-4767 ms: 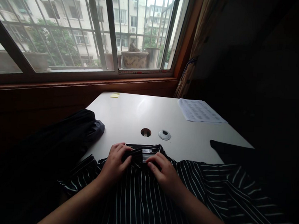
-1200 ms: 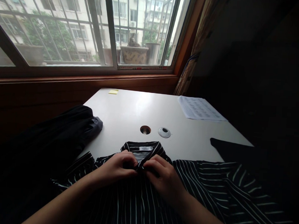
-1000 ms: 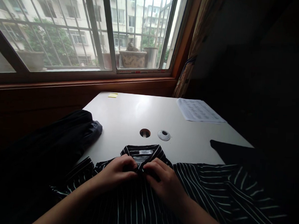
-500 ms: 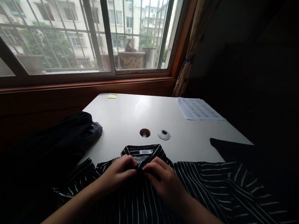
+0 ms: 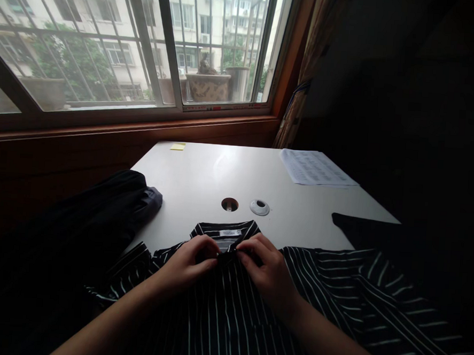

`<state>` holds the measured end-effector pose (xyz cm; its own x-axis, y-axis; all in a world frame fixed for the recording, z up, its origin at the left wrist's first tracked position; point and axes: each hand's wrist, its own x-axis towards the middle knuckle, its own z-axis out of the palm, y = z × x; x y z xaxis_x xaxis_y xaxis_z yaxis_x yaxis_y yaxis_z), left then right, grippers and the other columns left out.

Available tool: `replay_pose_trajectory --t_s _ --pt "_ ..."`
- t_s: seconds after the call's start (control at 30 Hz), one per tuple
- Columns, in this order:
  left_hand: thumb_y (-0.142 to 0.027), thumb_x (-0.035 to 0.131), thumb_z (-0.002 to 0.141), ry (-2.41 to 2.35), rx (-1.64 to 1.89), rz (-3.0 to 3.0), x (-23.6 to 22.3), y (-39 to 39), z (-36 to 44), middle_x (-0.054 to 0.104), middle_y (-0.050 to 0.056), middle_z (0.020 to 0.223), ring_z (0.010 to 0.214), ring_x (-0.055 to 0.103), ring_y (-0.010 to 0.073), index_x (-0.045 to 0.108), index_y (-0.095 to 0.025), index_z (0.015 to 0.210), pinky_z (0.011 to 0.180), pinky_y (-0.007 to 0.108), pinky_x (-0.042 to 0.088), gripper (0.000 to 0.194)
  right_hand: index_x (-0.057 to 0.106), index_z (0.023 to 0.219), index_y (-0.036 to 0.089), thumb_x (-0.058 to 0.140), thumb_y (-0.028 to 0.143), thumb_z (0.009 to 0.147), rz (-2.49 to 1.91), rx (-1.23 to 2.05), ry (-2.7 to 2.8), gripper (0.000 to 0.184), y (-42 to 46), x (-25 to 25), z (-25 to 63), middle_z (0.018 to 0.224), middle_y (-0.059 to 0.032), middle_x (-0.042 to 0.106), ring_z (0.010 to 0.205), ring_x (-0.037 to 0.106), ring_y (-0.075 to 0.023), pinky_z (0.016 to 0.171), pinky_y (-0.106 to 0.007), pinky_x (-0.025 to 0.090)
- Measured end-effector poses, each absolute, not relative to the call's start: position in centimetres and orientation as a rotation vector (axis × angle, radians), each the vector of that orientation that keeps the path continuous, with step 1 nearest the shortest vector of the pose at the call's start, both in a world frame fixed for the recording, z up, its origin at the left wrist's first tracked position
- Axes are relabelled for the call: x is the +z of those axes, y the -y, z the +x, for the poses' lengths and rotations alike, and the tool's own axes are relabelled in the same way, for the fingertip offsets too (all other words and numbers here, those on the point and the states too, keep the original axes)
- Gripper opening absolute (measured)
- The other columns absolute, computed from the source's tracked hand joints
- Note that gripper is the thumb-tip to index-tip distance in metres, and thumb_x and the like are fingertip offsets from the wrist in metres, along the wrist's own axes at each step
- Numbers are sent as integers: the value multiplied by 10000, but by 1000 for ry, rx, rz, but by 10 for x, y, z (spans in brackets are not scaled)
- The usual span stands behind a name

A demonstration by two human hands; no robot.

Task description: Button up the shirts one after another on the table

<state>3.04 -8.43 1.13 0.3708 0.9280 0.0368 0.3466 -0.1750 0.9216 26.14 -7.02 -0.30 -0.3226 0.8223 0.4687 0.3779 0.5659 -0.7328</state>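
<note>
A black shirt with white stripes point(image 5: 229, 311) lies front up along the near side of the table, its collar point(image 5: 205, 229) pointing away from me and a white label showing inside the neck. My left hand point(image 5: 195, 258) pinches the left side of the collar opening between thumb and fingers. On the other side of the opening, my right hand point(image 5: 266, 267) pinches the shirt's edge near the throat. The two sets of fingertips are a small gap apart, with dark fabric between them. Any button there is too small to make out.
Dark clothing point(image 5: 110, 207) is heaped at the left, and another dark cloth point(image 5: 358, 230) lies at the right edge. The white table point(image 5: 188, 180) bears printed sheets point(image 5: 316, 168), a yellow sticky note point(image 5: 178, 146), a cable hole point(image 5: 230, 204) and its loose cover point(image 5: 260, 207). A barred window stands behind.
My fingertips have moved slightly apart, the right hand shifting to the right along the collar opening. Both hands still pinch the shirt. The whole view has tilted down a little.
</note>
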Motion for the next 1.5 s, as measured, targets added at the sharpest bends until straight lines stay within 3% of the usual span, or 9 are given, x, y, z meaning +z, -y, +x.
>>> replay_pose_trajectory --t_s 0.1,0.27,0.47,0.73,1.5 --pt "-202 627 884 -1061 825 1648 10 84 29 640 45 992 944 600 192 595 -196 1143 855 326 484 261 656 959 230 591 151 921 -1002 638 1911 109 69 -4 262 888 -25 611 776 597 -174 675 -304 508" --pt "-46 550 856 -1084 850 1845 4 84 29 602 60 1131 1034 574 199 638 -226 1156 922 347 479 361 661 954 232 603 157 920 -1005 648 1891 101 69 -2 262 886 -23 604 777 589 -173 692 -312 499" --pt "-127 491 976 -1169 817 2159 -3 84 31 622 48 1247 1159 493 231 631 -306 1256 1018 416 433 360 658 960 234 602 179 931 -1017 666 1863 83 68 -4 263 889 -24 597 786 585 -177 711 -325 502" --pt "-288 495 1016 -1258 732 2254 -9 81 30 668 52 1090 1030 498 239 674 -253 1123 902 387 462 211 669 959 237 590 183 940 -1019 661 1830 98 70 -3 264 897 -20 588 791 588 -170 721 -311 499" --pt "-232 541 976 -1430 707 2136 -3 81 32 645 24 975 962 496 233 650 -214 944 863 380 420 115 677 1009 236 543 73 938 -801 591 1890 222 77 -1 264 912 -29 586 801 602 -151 700 -286 538"
